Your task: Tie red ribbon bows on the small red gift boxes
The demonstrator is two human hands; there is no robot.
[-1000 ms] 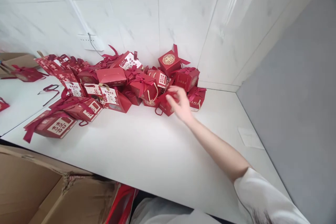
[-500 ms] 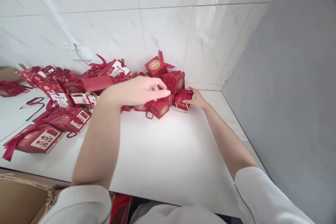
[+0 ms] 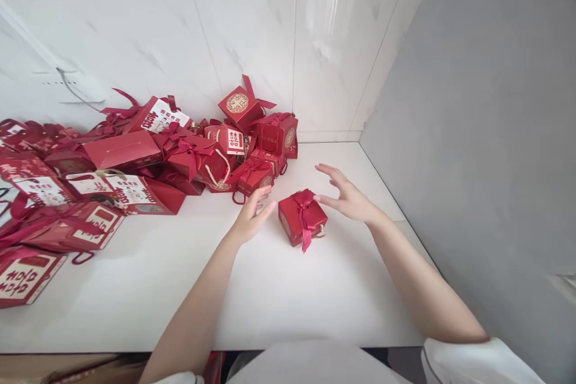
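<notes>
A red gift box with a crimson ribbon bow and a cream cord handle sits on the white table, apart from the pile. My right hand is just right of it, fingers spread, the thumb tip at or very near the bow. On the other side my left hand hovers between this box and the pile, fingers apart and holding nothing. Close behind the left hand lies another ribboned red box at the pile's edge.
Many red gift boxes and bags, such as a box with cream rope handles, are heaped along the tiled wall. A grey panel bounds the right side. Part of a cardboard box shows below the table's front edge.
The ribboned box at the pile's right end has come forward onto the bare tabletop. Both hands have drawn back toward me, the left now lower. The view has shifted right.
</notes>
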